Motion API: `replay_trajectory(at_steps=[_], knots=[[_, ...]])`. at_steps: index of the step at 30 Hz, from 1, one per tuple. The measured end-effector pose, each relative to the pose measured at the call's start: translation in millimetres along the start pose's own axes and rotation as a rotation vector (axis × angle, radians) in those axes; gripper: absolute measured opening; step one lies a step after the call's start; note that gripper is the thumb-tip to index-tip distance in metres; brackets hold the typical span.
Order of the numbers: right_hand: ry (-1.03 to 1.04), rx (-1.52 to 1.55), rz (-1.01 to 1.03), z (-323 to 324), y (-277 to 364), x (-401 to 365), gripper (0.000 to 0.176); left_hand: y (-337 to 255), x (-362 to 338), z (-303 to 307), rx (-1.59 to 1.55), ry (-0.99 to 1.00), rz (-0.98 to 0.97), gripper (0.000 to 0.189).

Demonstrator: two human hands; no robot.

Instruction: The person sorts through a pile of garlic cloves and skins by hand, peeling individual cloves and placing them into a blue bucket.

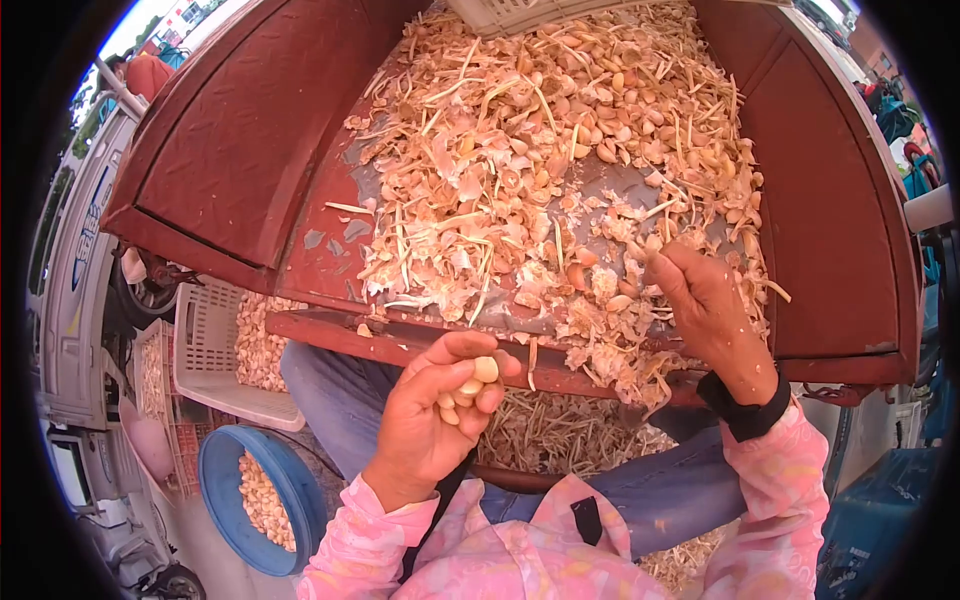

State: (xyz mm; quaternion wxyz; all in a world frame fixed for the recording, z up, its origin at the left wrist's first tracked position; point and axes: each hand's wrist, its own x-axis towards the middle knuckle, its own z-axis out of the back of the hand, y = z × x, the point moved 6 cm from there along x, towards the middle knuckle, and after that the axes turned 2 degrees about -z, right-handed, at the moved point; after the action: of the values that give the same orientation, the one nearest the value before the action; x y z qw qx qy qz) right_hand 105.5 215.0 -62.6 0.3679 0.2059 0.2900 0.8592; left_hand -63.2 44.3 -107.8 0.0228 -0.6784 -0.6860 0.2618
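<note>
Several pale, peeled garlic cloves (460, 393) are gathered in my left hand (425, 410), which is curled palm-up near the front edge of a red metal truck bed. My right hand (715, 315) reaches over the right side of the bed, thumb and forefinger pinched at a small pale garlic clove (653, 243). Below and around it spreads a heap of garlic (600, 120): loose cloves, papery skins and dry stalks. A clump of skins (625, 355) hangs over the front lip beside my right wrist.
Red side panels (225, 130) flank the bed, and a cream crate (520, 12) sits at its far end. On the left stand a blue tub (215, 470) with cloves inside and a white crate (195, 345) of garlic. Dry stalks (560, 435) lie below the lip between my legs.
</note>
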Motion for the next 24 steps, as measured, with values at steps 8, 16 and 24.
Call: replay_trajectory(at_steps=[8,16,24], knots=[[0.281,0.667,-0.388,-18,3,-18,0.020,-72,-110,96,-0.356,-0.206,-0.283,0.023],[0.850,0.625,-0.318,-51,50,-61,0.012,-169,-204,171,-0.234,-0.403,-0.666,0.016],[1.040,0.230,0.129,-128,49,-110,0.010,-172,-217,213,-0.341,-0.509,-0.698,0.022]])
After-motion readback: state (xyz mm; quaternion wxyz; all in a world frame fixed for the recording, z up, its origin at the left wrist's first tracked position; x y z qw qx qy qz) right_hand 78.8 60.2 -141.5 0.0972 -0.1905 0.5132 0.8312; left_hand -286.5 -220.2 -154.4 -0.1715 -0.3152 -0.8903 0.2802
